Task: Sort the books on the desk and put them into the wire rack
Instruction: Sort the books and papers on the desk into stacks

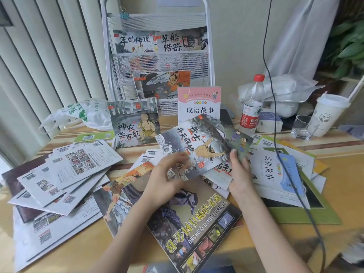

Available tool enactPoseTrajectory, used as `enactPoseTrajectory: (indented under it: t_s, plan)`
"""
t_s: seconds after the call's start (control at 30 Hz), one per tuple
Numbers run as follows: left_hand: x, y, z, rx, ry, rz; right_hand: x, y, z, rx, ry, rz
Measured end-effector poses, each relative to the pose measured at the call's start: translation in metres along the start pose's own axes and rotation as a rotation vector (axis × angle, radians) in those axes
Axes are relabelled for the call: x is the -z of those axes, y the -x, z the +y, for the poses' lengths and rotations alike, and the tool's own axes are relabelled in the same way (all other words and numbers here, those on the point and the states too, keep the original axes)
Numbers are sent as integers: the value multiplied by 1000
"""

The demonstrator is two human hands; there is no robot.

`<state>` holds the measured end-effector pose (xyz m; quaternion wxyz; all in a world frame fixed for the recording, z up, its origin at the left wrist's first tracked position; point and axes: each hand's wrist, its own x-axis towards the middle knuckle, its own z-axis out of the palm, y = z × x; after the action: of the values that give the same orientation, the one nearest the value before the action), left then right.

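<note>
Two hands are holding one picture book (199, 148) above the desk (285, 243): right hand (239, 172) pinching its edge, left hand (167, 178) apparently curling under it, blurred.

Pale vertical blinds (39, 62) hang left; cream wall (236, 46) behind; sheer curtain (307, 36) right; daylight.

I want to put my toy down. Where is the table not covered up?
Bare wood shows on the desk at the near right, past the green-bordered sheet and under the black cable. A smaller patch lies at the near left, between the face-down booklets and the animal encyclopedia. The middle, around both hands, is crowded with books.
</note>
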<state>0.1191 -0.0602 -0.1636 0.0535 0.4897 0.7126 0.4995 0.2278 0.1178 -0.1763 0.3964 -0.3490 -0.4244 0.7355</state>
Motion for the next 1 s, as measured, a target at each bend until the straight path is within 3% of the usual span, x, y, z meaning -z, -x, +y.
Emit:
enactPoseTrajectory:
  t_s: [0.07,0.13,0.23,0.4,0.5,0.63,0.87,1.0]
  plan:
    - [3,-2,-1,104,190,164,-1,1,1,24,47,-5]
    - [7,-13,-3,175,42,317,-1,1,1,53,98,-33]
    - [17,-33,-8,281,-281,289,0,3,2,75,153,-71]
    - [23,-49,-9,256,-265,157,5,3,-7,132,87,1]
    - [9,-41,-4,173,-309,239,4,2,-10,97,46,7]
    - [-13,-38,3,221,-91,399,-6,12,-11,114,106,-79]
    - [-20,-36,-10,235,-90,338,-18,15,-19,269,187,-199]
    - [3,-28,2,160,255,318,-28,15,-25,313,206,-309]
